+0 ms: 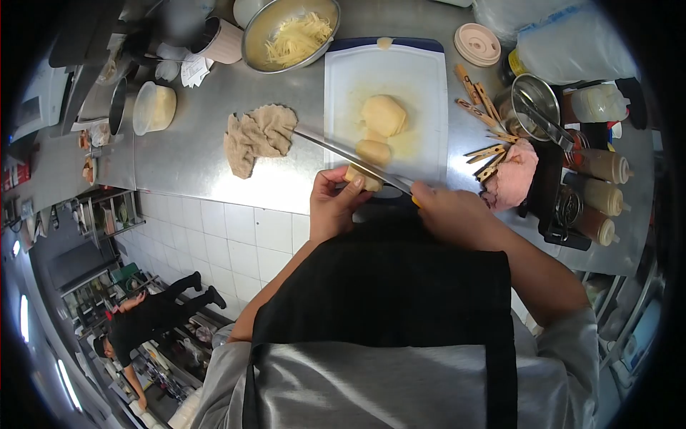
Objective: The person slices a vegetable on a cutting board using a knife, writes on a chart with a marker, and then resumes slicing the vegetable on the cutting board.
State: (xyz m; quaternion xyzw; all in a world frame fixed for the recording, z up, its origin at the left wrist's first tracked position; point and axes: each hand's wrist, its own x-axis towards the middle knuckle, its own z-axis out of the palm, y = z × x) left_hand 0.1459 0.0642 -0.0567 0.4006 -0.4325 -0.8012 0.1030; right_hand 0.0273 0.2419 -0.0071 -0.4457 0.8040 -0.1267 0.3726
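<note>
My right hand [451, 213] is wrapped round the handle of a long kitchen knife [330, 148], its blade pointing left and away from me. Under the blade, near the front of the white cutting board [421, 96], is a pale peeled potato piece [364, 180]; the fingers and thumb of my left hand [334, 207] grip it. Another cut potato piece [374, 150] lies just beyond the blade. Farther up the board sits a larger stack of potato [384, 116], which looks sliced. The board is wet around it.
A metal bowl [251, 51] of pale shreds stands behind the board, left. A crumpled tan cloth [261, 136] and a plastic tub [154, 107] lie left. Clothespins [471, 86], a pink cloth [516, 175], a metal pot [509, 114] and sauce bottles [604, 196] crowd the right. A co-worker [153, 325] stands lower left.
</note>
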